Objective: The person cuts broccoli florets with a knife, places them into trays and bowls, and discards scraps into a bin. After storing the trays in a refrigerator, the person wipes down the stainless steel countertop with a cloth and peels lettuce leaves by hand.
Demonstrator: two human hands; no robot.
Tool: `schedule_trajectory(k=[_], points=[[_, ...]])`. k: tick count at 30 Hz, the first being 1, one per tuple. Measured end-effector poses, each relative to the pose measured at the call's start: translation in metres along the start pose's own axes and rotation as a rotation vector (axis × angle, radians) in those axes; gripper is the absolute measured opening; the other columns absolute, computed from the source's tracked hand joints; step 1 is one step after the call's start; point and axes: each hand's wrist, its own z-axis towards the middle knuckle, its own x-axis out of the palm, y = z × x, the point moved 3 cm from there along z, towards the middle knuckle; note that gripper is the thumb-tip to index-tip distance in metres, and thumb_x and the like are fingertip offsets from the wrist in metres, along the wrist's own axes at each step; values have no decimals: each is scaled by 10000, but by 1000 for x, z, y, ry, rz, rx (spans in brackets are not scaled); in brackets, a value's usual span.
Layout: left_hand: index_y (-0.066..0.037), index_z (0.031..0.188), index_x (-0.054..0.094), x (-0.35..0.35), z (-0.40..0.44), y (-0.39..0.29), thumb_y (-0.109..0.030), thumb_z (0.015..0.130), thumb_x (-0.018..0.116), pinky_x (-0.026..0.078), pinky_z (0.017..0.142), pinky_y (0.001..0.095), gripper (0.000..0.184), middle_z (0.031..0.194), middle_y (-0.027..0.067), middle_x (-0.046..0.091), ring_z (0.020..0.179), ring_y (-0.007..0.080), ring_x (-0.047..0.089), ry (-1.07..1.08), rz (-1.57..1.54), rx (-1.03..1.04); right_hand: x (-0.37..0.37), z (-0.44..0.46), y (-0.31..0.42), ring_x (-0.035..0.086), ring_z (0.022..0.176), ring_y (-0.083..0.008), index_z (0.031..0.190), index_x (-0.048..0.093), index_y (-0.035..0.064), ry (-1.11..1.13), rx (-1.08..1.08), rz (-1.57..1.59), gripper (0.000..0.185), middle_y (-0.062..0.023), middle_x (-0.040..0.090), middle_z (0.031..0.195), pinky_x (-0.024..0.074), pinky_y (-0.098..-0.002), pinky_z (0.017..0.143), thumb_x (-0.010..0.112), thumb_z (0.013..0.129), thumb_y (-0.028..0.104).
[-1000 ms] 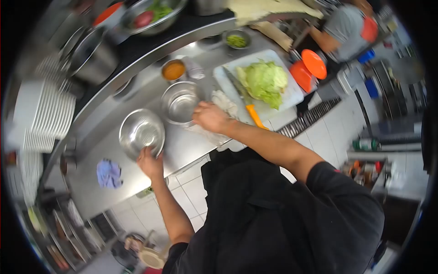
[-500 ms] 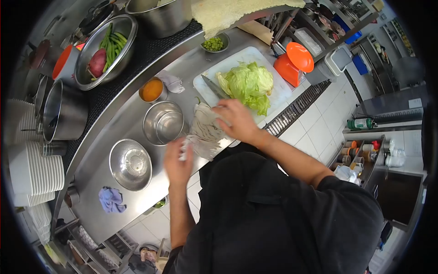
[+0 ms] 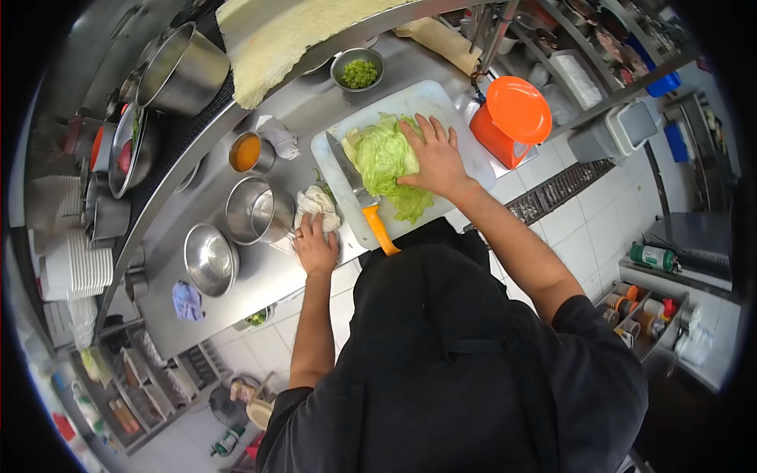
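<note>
On the white cutting board point(image 3: 455, 109) lies a pile of green lettuce point(image 3: 377, 162). My right hand point(image 3: 438, 160) rests on its right side with fingers spread. To the left of the lettuce is a knife with an orange handle point(image 3: 380, 229), its handle reaching over the board's near edge. My left hand point(image 3: 317, 246) lies with fingers extended on a crumpled pale cloth point(image 3: 316, 206), beside the board. A deep steel bowl point(image 3: 251, 209) stands just left of that cloth, and a shallower steel bowl point(image 3: 210, 260) is farther left.
An orange scale point(image 3: 509, 118) stands right of the board. Behind are a bowl of chopped greens point(image 3: 359, 74) and a cup of orange liquid point(image 3: 247, 153). A blue cloth point(image 3: 187, 301) lies at the left. A raised shelf point(image 3: 169, 169) with pots runs along the back.
My right hand has moved from the pale cloth onto the lettuce. The cloth is now bunched under my left hand. The knife's orange handle has come into sight, and the view has shifted.
</note>
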Motion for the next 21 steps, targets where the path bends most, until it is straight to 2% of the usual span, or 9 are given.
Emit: schedule_trajectory(k=[3,4,7,8,10,12,14,17,21], points=[[-143,1354,562,-5,-7,11,-201,811,694,463,968,523,562,1463,133,476,1168,390,548,1,79,-86,4,16,-20,465,1342,-419,1552,319,169,193,47,144,1040,-190,433,1476,437,-490,1080,855,684,371],[-159,1394,539,-5,-8,14,-243,825,705,406,1028,557,598,1506,138,436,1267,387,495,90,98,-178,5,17,-29,489,1325,-416,1549,321,164,278,77,217,1040,-186,446,1462,466,-470,1055,855,679,367],[-152,1428,516,-21,-10,-6,-275,839,714,364,1088,577,633,1546,179,389,1354,410,438,170,253,-277,2,12,-60,549,1265,-400,1538,326,155,244,26,385,1011,-195,473,1428,510,-451,1001,839,685,333],[-118,1456,484,-36,-3,-27,-298,838,742,316,1148,567,693,1559,240,354,1415,437,372,175,215,-353,-2,10,-67,523,1294,-384,1531,330,126,271,37,471,996,-202,474,1423,476,-435,1049,842,694,299],[-89,1476,448,-61,21,-66,-324,806,795,331,1155,534,790,1556,276,339,1413,453,372,-53,-69,-141,5,3,-80,506,1311,-383,1525,338,104,191,3,584,988,-204,473,1425,450,-423,1080,852,696,264],[-74,1480,441,-91,54,-123,-340,776,834,358,1148,512,849,1551,292,338,1399,462,387,-77,-368,43,10,-3,-82,490,1325,-382,1518,345,82,134,11,653,984,-209,473,1425,425,-413,1108,863,696,233],[-94,1469,467,-101,83,-166,-367,753,856,373,1139,519,860,1550,276,352,1398,476,386,-4,-465,121,9,-11,-77,476,1337,-381,1510,352,58,95,54,679,982,-215,474,1424,399,-404,1133,874,692,204],[-135,1475,471,-69,117,-190,-281,784,821,412,1118,481,788,1531,228,412,1368,411,459,111,-350,137,16,-22,-74,487,1327,-392,1507,361,83,4,72,655,980,-213,476,1419,432,-422,1106,882,689,224],[-116,1389,571,-46,150,-167,-117,842,693,510,986,417,559,1330,211,613,1164,368,629,90,-522,122,12,-33,-78,482,1330,-385,1502,369,80,-10,118,620,983,-214,489,1404,419,-420,1119,893,683,220]])
